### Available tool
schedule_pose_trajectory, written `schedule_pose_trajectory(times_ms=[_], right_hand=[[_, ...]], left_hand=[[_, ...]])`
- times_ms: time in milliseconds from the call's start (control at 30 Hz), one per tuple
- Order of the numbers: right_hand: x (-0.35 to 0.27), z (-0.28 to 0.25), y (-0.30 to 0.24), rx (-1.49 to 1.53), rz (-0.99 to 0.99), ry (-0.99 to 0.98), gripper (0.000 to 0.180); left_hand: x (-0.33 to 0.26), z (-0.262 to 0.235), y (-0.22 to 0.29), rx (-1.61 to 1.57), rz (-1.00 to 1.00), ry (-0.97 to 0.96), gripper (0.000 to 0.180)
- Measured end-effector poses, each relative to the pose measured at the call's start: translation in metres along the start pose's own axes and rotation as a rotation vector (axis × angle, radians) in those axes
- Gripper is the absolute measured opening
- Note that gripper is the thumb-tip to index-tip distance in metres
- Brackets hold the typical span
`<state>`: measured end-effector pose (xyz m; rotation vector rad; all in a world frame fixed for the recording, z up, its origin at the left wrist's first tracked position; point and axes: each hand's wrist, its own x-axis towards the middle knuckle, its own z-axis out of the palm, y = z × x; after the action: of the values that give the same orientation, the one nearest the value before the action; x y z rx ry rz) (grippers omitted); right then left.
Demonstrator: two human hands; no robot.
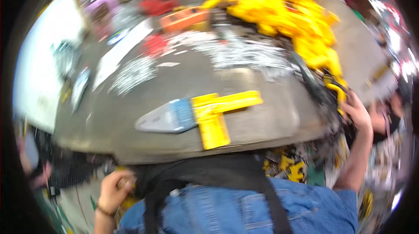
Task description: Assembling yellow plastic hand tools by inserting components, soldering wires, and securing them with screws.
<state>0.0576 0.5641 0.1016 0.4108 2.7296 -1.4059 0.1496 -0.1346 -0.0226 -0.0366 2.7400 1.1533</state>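
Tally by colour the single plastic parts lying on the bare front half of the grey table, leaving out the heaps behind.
Yellow part: 1
Grey-and-blue part: 1
Total: 2
They touch end to end on the table.

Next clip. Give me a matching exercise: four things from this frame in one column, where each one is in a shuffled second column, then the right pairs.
Things:
1. yellow T-shaped part
2. heap of yellow parts
3. left hand
4. right hand

Places:
A. below the table's near edge, fingers curled
B. table's right edge, on a yellow handle
C. far right of the table
D. near middle of the table, beside a grey-blue blade

Pairs: 1-D, 2-C, 3-A, 4-B
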Motion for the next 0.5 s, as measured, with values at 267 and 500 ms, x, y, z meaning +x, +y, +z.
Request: schedule_pose_trajectory(times_ms=[267,500], right_hand=[[-0.052,0.074,-0.123,0.296,-0.442,-0.435,0.068],[-0.004,0.136,-0.149,1.124,-1.042,0.186,0.028]], left_hand=[[0.105,0.036,0.210,0.025,0.916,-0.582,0.044],[0.101,0.145,0.300,-0.583,0.326,-0.797,0.077]])
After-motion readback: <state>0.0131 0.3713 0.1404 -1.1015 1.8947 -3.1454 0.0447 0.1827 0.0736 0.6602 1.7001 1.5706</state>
